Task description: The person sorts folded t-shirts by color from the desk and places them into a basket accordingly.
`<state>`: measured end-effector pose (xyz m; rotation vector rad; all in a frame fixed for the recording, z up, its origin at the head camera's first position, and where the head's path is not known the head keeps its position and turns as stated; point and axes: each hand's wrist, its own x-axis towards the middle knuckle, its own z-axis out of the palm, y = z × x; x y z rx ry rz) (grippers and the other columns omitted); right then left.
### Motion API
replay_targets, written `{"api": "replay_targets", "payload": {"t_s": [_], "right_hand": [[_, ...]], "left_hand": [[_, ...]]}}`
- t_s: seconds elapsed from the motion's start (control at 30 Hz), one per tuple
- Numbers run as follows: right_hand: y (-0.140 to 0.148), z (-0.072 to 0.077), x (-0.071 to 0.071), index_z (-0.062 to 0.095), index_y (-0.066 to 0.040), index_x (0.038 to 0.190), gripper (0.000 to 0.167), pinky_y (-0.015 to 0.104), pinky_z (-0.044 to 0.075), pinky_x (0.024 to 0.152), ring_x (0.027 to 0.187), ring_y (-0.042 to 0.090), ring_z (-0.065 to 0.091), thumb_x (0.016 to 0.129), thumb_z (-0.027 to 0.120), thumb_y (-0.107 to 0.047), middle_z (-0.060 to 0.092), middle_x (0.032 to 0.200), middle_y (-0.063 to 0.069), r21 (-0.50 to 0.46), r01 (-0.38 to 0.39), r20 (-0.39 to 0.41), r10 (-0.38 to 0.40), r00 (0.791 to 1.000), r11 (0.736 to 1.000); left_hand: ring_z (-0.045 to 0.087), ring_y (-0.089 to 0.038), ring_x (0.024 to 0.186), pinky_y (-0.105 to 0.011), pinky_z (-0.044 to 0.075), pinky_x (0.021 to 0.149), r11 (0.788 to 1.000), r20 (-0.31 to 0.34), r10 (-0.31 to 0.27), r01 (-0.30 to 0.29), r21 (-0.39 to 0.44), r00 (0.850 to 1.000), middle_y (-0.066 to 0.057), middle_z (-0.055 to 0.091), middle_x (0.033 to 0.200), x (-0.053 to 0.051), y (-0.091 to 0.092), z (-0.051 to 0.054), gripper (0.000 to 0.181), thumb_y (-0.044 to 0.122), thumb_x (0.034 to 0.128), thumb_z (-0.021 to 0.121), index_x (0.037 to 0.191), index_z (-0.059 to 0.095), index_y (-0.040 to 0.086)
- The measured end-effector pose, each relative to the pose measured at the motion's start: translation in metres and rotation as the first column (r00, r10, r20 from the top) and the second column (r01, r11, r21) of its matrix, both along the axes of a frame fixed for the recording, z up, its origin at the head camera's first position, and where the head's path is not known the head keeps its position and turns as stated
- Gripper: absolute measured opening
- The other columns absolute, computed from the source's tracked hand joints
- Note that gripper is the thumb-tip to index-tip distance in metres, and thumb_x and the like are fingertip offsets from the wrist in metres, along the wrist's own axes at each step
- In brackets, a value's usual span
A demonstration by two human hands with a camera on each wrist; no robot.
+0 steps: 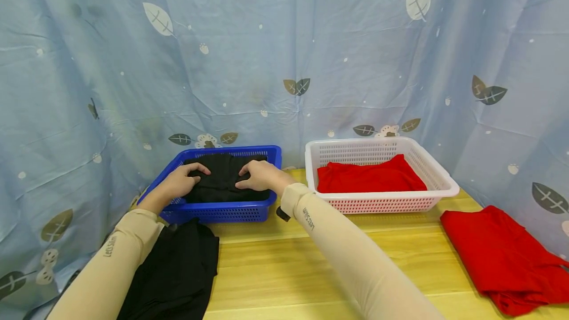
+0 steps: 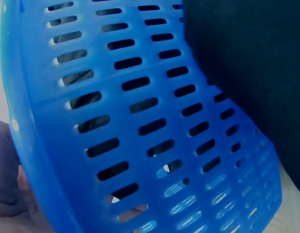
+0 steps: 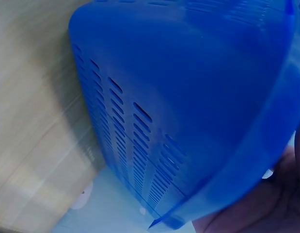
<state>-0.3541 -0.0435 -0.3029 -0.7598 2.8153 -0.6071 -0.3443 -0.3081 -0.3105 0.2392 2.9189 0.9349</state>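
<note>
Folded black cloth (image 1: 215, 174) lies inside a blue plastic basket (image 1: 240, 213) at the back left in the head view. My left hand (image 1: 181, 181) reaches over the basket's left side, its fingers loosely bent at the cloth's left part. From the right, my right hand (image 1: 261, 176) comes over the rim, with thumb and forefinger apart at the cloth's right part. The left wrist view shows the slotted basket wall (image 2: 116, 102) beside the dark cloth (image 2: 251, 63). In the right wrist view, the basket's outer side (image 3: 188, 87) hides most of the right hand (image 3: 256, 208).
A white basket (image 1: 382, 204) holding red cloth (image 1: 369, 177) stands to the right. Another folded red cloth (image 1: 507, 260) lies at the table's right edge. More black cloth (image 1: 178, 270) lies in front of the blue basket, partly under the left arm. A patterned curtain (image 1: 240, 63) hangs behind the wooden table (image 1: 275, 265).
</note>
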Motion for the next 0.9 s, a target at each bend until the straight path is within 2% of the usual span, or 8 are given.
{"api": "replay_targets", "payload": {"t_s": [0.1,0.17,0.23,0.37,0.47,0.57,0.7,0.9], "right_hand": [[-0.001,0.000,0.003,0.066,-0.019,0.149,0.049,0.043,0.048,0.121,0.147,0.026,0.056,0.107,0.067,-0.044,0.062,0.156,0.004,0.040,0.006,-0.020,-0.005,1.000,0.999],[-0.002,-0.002,0.005,0.069,-0.017,0.145,0.048,0.042,0.050,0.118,0.142,0.025,0.060,0.107,0.067,-0.045,0.067,0.150,0.004,0.075,0.015,-0.047,-0.011,0.999,0.997],[-0.002,-0.003,0.007,0.072,-0.015,0.139,0.045,0.040,0.054,0.113,0.134,0.024,0.066,0.106,0.068,-0.046,0.072,0.143,0.003,0.109,0.027,-0.079,-0.018,0.997,0.994],[-0.003,-0.004,0.011,0.079,-0.013,0.119,0.037,0.039,0.059,0.101,0.118,0.023,0.070,0.105,0.069,-0.046,0.075,0.131,0.006,0.156,0.050,-0.138,-0.028,0.990,0.986],[-0.002,-0.005,0.014,0.080,-0.014,0.103,0.033,0.041,0.061,0.096,0.114,0.024,0.069,0.104,0.071,-0.046,0.072,0.132,0.010,0.168,0.070,-0.183,-0.039,0.982,0.983],[0.001,-0.008,0.015,0.079,-0.017,0.094,0.030,0.039,0.061,0.091,0.106,0.021,0.070,0.104,0.072,-0.044,0.075,0.124,0.007,0.168,0.069,-0.220,-0.031,0.975,0.983],[0.004,-0.013,0.017,0.078,-0.020,0.093,0.025,0.035,0.060,0.082,0.087,0.014,0.070,0.104,0.073,-0.042,0.077,0.098,-0.005,0.172,0.036,-0.252,0.008,0.968,0.984],[0.005,-0.021,0.022,0.078,-0.023,0.096,0.026,0.037,0.059,0.082,0.086,0.012,0.067,0.104,0.070,-0.046,0.076,0.098,-0.008,0.200,0.036,-0.279,0.022,0.960,0.979]], "left_hand": [[0.051,-0.039,0.099,-0.045,0.042,0.078,0.998,0.002,-0.011,0.011,-0.059,1.000,-0.034,0.041,0.160,0.002,0.000,-0.003,0.037,0.002,0.1085,0.043,0.140,0.063,0.005],[0.052,-0.042,0.107,-0.047,0.042,0.083,0.994,0.001,-0.020,0.020,-0.109,1.000,-0.036,0.044,0.157,0.004,-0.001,-0.005,0.038,0.001,0.1063,0.044,0.138,0.065,0.003],[0.055,-0.039,0.103,-0.047,0.043,0.085,0.987,-0.009,-0.019,0.017,-0.159,1.000,-0.035,0.051,0.151,0.007,-0.003,-0.007,0.037,0.002,0.1046,0.046,0.136,0.066,0.002],[0.056,-0.034,0.089,-0.047,0.046,0.081,0.980,-0.036,0.005,-0.012,-0.199,0.999,-0.032,0.063,0.134,0.011,-0.008,-0.009,0.033,0.006,0.1063,0.049,0.132,0.069,0.000],[0.064,-0.044,0.105,-0.054,0.053,0.087,0.979,-0.067,0.026,-0.039,-0.202,0.997,-0.031,0.066,0.130,0.013,-0.009,-0.011,0.031,0.011,0.1093,0.051,0.130,0.071,-0.001],[0.062,-0.051,0.123,-0.062,0.054,0.097,0.977,-0.095,0.033,-0.052,-0.208,0.995,-0.032,0.066,0.134,0.015,-0.008,-0.014,0.032,0.014,0.1099,0.053,0.126,0.074,-0.003],[0.064,-0.050,0.121,-0.063,0.055,0.098,0.975,-0.097,0.025,-0.046,-0.219,0.995,-0.032,0.069,0.131,0.018,-0.007,-0.019,0.033,0.017,0.1095,0.056,0.126,0.074,-0.006],[0.066,-0.049,0.118,-0.063,0.055,0.099,0.970,-0.090,0.012,-0.034,-0.242,0.996,-0.030,0.072,0.126,0.023,-0.005,-0.027,0.034,0.019,0.1092,0.059,0.125,0.074,-0.007]]}}
